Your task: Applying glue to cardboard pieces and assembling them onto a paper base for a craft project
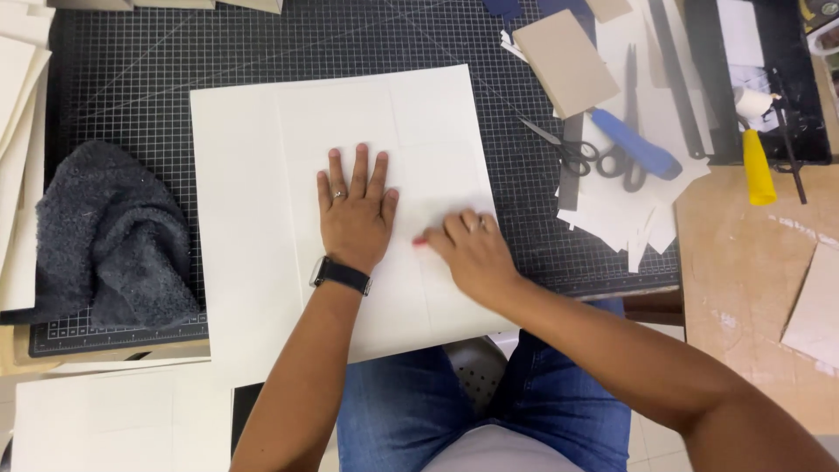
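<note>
We pressed our left hand (354,214), fingers spread flat, on the sheet (253,218); right hand (472,249), fingers curled, rubbed it. Scissors (581,156) lay unused; faint lines showed, nothing cut.

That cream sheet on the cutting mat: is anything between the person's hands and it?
Nothing visible. The left hand lies flat on the cream sheet, and the right hand touches it with its fingers.

Head view, steeply downward (close)
</note>
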